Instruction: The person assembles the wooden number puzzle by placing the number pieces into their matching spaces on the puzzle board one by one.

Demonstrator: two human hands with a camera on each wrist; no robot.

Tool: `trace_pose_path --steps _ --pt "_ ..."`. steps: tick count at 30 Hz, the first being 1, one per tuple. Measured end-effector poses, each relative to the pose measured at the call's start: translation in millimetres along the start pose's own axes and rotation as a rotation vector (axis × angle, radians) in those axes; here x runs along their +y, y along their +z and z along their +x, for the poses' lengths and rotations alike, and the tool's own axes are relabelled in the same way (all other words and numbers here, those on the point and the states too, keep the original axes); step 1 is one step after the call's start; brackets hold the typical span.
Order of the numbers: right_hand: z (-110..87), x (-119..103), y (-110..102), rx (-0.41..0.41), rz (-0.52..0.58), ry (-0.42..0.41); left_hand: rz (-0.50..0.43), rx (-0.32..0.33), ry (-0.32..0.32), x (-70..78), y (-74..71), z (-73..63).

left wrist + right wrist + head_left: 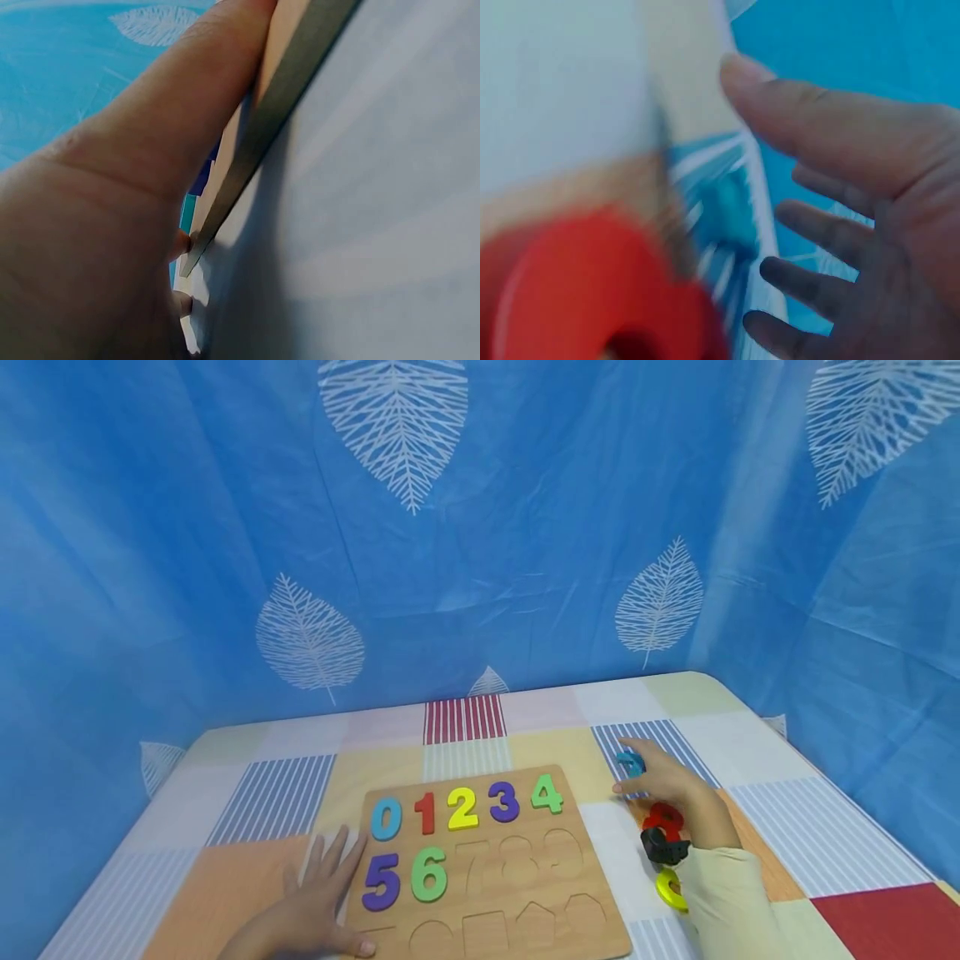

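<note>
My left hand (318, 893) rests at the left edge of a wooden number board (603, 910), fingers spread and thumb lying on its lower left part. The left wrist view shows the thumb against the board's edge (251, 142). Beyond the board's right side, my right hand (678, 785) hovers around a teal piece (632, 763), thumb and fingers apart and holding nothing. In the right wrist view the teal piece (735, 214) is blurred beyond a large red piece (607, 277). That red piece (664, 818) looks like an 8, partly hidden near my wrist.
Coloured numbers sit in the board's upper slots, among them a blue 0 (386, 819), a purple 5 (382, 882) and a green 6 (429, 875). Lower slots show only outlines. A yellow piece (671, 891) lies by my right sleeve. Blue curtain (480, 568) surrounds the table.
</note>
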State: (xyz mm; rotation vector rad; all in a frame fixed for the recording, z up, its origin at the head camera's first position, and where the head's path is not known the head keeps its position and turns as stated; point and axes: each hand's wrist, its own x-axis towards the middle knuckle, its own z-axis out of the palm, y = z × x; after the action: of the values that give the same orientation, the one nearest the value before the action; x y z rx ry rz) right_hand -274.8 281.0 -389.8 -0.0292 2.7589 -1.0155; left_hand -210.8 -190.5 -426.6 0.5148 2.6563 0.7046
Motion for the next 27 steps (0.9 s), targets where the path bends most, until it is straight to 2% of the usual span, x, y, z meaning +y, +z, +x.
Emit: trace_pose_path --steps 5,10,16,21,27 --pt "-1.5 9.3 0.5 -0.013 0.007 0.072 -0.025 -0.028 -0.026 -1.0 0.5 0.0" --pt "-1.4 9.0 0.7 0.028 -0.073 0.078 -0.039 -0.022 -0.018 -0.9 1.1 1.2" --pt "0.7 1.9 1.5 0.064 -0.154 0.029 -0.025 -0.013 0.004 -1.4 0.6 0.0" --pt "0.3 -15.9 4.9 0.085 -0.177 -0.051 -0.023 -0.011 -0.007 -0.1 -1.8 -0.3" --pt "1.4 -39.6 14.8 0.074 -0.185 -0.125 0.017 0.031 0.028 1.8 -3.1 -3.8"
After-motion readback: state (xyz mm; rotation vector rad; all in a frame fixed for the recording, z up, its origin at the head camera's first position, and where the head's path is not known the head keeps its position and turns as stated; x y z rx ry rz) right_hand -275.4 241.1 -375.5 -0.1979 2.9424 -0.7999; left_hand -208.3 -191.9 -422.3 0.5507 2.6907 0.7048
